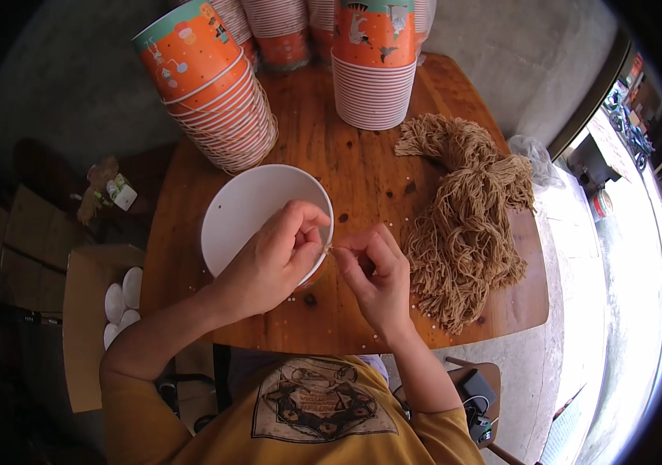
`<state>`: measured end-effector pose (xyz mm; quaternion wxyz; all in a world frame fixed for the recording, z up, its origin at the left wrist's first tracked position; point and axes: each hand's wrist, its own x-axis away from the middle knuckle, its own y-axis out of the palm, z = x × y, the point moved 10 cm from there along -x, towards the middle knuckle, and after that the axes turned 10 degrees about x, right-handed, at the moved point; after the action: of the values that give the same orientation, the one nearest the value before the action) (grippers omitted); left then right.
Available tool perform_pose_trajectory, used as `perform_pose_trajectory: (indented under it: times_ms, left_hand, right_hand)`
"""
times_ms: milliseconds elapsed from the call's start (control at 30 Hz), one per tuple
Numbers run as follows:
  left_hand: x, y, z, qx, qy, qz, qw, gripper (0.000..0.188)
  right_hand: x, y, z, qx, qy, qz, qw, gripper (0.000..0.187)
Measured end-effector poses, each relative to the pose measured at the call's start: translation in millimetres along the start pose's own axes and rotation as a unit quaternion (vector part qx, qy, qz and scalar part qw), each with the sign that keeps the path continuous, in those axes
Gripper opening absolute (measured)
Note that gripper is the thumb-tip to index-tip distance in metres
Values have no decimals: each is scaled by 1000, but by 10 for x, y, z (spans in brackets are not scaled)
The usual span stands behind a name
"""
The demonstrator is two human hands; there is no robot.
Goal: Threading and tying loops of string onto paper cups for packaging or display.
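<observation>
A paper bucket (249,205) stands on the table in front of me, its white inside facing up and toward me. My left hand (280,248) reaches over its opening, thumb and fingers pinched together at the right side of the rim. Just beside it, my right hand (377,271) is closed in a pinch too, the fingertips almost meeting those of the left. Between them shows a short bit of thin tan string (328,249); most of it is hidden by the fingers. A loose heap of tan strings (474,225) lies right of my right hand.
On the wooden table (307,325), a leaning stack of orange buckets (218,116) with strings stands at far left. An upright stack (373,89) stands behind, with more wrapped stacks (280,35). A cardboard box (87,325) with white round pieces sits at lower left; a stool (486,380) at lower right.
</observation>
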<state>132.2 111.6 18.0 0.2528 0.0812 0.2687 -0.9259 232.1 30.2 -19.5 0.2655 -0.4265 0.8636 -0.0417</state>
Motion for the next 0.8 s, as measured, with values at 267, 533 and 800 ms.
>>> perform_pose_trajectory:
  times_ms: [267, 533, 800]
  left_hand:
    - [-3, -74, -250, 102, -88, 30, 990, 21]
    - [3, -37, -193, 128, -105, 12, 986, 23]
    - [-14, 1, -165, 131, -81, 4, 988, 22]
  right_hand:
    - [34, 6, 43, -16, 9, -12, 1000, 4]
    - [55, -16, -39, 8, -40, -21, 999, 11]
    - [24, 39, -212, 110, -71, -21, 991, 21]
